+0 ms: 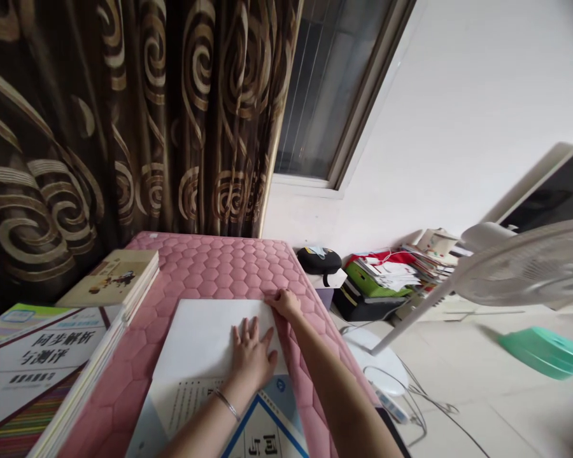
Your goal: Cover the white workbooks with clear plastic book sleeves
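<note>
A white sheet [205, 331] lies over the pink quilted mattress, and its near part meets a book cover [286, 407] printed in blue and white. My left hand [253, 356], with a silver bracelet at the wrist, presses flat on the white surface with its fingers spread. At the sheet's far right corner, my right hand [286, 304] has its fingers bent together on the edge. How the sheet joins the book is hidden under my left forearm.
Stacked books [52, 362] stand on the left of the pink mattress [229, 261], below a brown patterned curtain [200, 114]. Right of the mattress are a white standing fan [410, 318], cables, a green basin [544, 352], a black case [319, 261] and piled papers [386, 275].
</note>
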The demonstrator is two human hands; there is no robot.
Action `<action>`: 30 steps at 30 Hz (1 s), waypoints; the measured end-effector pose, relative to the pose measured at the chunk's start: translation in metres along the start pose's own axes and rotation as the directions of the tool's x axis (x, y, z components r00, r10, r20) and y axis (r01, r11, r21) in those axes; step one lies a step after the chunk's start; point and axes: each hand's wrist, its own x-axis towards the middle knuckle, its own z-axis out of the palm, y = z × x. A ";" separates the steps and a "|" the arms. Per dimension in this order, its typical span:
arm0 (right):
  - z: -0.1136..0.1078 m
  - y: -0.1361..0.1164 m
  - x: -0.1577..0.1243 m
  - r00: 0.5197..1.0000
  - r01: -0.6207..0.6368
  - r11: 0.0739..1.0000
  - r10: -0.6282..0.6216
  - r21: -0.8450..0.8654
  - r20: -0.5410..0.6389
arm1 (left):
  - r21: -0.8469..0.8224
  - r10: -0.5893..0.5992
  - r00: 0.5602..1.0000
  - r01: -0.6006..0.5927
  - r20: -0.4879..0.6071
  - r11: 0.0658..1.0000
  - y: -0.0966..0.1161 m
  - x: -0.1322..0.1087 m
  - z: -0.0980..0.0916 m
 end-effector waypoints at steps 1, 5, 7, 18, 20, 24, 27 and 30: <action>0.000 0.000 -0.002 1.000 -0.002 1.000 0.002 -0.002 -0.003 | 0.007 -0.001 1.000 0.001 -0.003 1.000 0.000 0.000 0.000; 0.000 0.008 -0.028 1.000 0.003 1.000 -0.003 -0.019 0.006 | 0.024 0.001 1.000 -0.002 0.007 1.000 0.001 0.000 -0.004; 0.000 0.015 -0.044 1.000 0.019 1.000 -0.019 -0.021 0.025 | 0.025 0.006 1.000 -0.006 0.014 1.000 0.003 0.000 -0.008; -0.002 0.001 -0.007 0.995 -0.102 0.995 0.102 -0.008 0.011 | -0.021 0.015 1.000 -0.015 -0.023 1.000 0.001 -0.001 -0.001; -0.001 -0.004 0.000 0.994 -0.109 0.994 0.109 -0.005 0.007 | -0.036 0.011 1.000 -0.012 -0.018 0.999 0.000 -0.001 0.000; 0.002 0.000 -0.013 0.996 -0.087 0.996 0.087 -0.013 -0.001 | -0.041 0.009 1.000 -0.010 -0.014 0.999 0.000 -0.001 -0.002; 0.003 0.012 -0.037 0.999 -0.042 0.999 0.043 -0.029 0.018 | -0.015 0.016 1.000 -0.016 -0.011 1.000 0.000 -0.001 -0.004; 0.003 0.023 -0.056 0.999 0.002 1.000 -0.001 -0.019 0.038 | 0.013 0.015 1.000 -0.015 0.003 1.000 0.001 -0.001 -0.006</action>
